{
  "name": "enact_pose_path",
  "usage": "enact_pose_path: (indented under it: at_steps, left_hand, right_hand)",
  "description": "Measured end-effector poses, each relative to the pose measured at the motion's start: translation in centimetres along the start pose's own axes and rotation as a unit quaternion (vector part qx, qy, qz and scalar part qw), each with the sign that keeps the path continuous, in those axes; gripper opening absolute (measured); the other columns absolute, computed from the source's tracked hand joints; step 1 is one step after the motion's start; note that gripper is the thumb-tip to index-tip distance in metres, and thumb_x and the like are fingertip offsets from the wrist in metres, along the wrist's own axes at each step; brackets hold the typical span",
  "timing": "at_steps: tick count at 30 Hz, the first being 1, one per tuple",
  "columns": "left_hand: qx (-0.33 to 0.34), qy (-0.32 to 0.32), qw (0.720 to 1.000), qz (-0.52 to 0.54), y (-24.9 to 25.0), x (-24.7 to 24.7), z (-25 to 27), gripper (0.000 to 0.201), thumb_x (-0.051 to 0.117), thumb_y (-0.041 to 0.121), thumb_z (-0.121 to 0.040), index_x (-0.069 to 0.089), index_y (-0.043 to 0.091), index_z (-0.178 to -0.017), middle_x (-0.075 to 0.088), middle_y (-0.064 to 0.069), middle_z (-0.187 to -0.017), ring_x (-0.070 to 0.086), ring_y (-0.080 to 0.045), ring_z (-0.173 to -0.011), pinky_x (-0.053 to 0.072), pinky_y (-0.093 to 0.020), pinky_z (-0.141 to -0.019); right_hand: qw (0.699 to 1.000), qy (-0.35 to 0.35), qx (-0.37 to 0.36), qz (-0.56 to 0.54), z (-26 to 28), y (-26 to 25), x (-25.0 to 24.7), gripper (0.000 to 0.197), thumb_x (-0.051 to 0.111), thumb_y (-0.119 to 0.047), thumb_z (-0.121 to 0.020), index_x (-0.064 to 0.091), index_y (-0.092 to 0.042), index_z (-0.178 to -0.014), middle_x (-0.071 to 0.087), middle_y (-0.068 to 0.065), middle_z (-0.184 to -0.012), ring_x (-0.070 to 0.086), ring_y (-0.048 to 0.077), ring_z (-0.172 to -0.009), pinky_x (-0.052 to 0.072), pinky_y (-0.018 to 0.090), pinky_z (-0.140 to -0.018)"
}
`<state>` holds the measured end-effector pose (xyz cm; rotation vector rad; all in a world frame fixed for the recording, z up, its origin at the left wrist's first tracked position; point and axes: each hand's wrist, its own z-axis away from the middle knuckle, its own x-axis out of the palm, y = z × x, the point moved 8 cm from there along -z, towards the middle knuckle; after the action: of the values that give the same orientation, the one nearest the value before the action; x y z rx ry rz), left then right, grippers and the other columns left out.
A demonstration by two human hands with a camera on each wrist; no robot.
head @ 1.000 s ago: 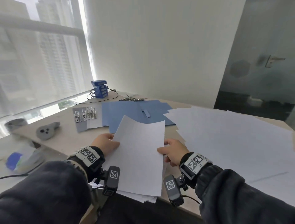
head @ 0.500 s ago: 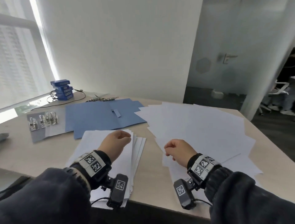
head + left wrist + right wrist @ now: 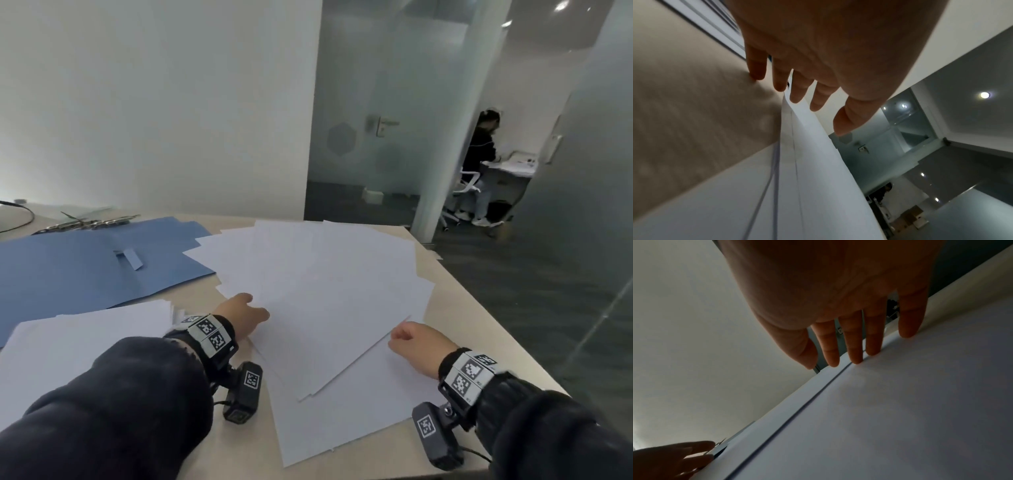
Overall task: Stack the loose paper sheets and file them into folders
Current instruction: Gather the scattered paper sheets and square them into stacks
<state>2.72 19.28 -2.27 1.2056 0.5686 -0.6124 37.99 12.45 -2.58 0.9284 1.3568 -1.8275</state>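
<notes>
Both hands [image 3: 322,325] now at loose sheets [image 3: 318,274]

You have a beige table [image 3: 455,308] in front of you. On it, far left, lies an open blue folder [image 3: 68,274], with metal clips [image 3: 92,222] and a cable [image 3: 20,216] beyond it. Loose white sheets [image 3: 325,274] fan across the middle and right, and a stack [image 3: 78,339] sits near left.
</notes>
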Motion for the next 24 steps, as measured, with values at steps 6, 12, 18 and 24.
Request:
enact_pose_path:
  at_steps: [6,12,18,24]
  left_hand:
    - [-0.012,0.007,0.994,-0.109,0.1,0.9,-2.0,0.065,0.066,0.036,-0.093,0.042,0.017,-0.151,0.05,-0.007,-0.15,0.049,-0.028,-0.135,0.042,-0.035,-0.11]
    - [-0.013,0.005,0.99,-0.141,0.3,1.1,-2.0,0.056,0.062,0.037,-0.096,0.051,0.01,-0.144,0.054,-0.008,-0.145,0.053,-0.026,-0.13,0.042,-0.03,-0.1]
    - [0.017,0.009,0.99,-0.137,0.6,0.7,-1.4,0.015,0.064,0.023,-0.092,0.073,0.015,-0.1,0.068,0.001,-0.092,0.062,-0.019,-0.084,0.045,-0.022,-0.058]
    - [0.008,-0.012,0.998,-0.065,0.9,0.9,-1.0,0.015,0.067,0.019,-0.091,0.072,0.014,-0.104,0.069,-0.004,-0.102,0.063,-0.02,-0.079,0.051,-0.025,-0.061]
  right_hand:
    - [0.998,-0.018,-0.005,0.053,0.2,0.2,0.2,0.032,0.053,-0.048,-0.091,0.06,-0.035,-0.12,0.06,-0.013,-0.119,0.061,0.01,-0.104,0.049,0.03,-0.094]
    - [0.997,-0.012,-0.012,0.072,-0.6,-0.3,-0.1,0.027,0.052,-0.05,-0.089,0.063,-0.034,-0.107,0.068,-0.011,-0.107,0.064,0.01,-0.098,0.051,0.033,-0.094]
    - [0.989,-0.016,-0.024,0.148,-1.2,-1.0,0.2,0.032,0.049,-0.055,-0.089,0.062,-0.035,-0.111,0.065,-0.012,-0.111,0.06,0.011,-0.101,0.05,0.032,-0.093]
    - [0.979,-0.027,-0.026,0.201,-1.0,-1.8,0.0,0.032,0.049,-0.055,-0.092,0.064,-0.031,-0.107,0.066,-0.009,-0.109,0.06,0.014,-0.101,0.048,0.029,-0.089]
